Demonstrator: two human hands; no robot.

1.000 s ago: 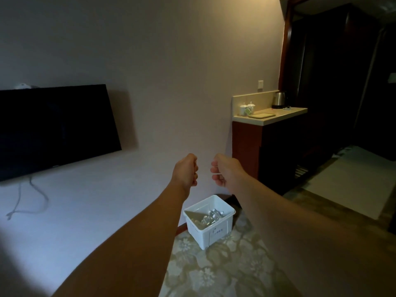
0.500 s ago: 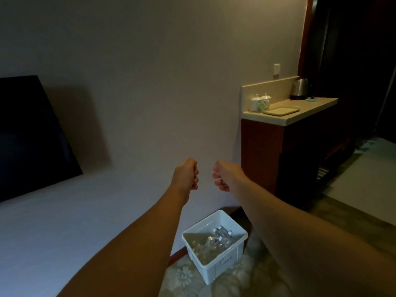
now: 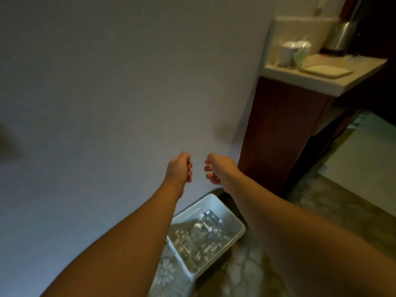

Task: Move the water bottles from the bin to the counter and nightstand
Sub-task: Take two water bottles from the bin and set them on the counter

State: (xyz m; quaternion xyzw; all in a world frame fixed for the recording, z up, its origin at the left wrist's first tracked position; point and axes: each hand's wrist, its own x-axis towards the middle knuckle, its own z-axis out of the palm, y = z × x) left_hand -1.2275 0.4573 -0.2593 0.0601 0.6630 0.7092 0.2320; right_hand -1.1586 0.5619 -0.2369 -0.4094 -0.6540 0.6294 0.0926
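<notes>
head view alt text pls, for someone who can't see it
Two bare forearms reach forward, left hand and right hand with fingers curled and holding nothing, above a white bin of clear water bottles on patterned floor by a plain wall. At right, a counter holds a kettle and tray.

It looked like a hotel room: a pale counter [image 3: 304, 81] on a dark wood cabinet [image 3: 278, 129] carried a steel kettle [image 3: 342, 37], lidded cups [image 3: 293, 53] and a tray [image 3: 327, 70], with patterned carpet [image 3: 246, 273] below the counter.
</notes>
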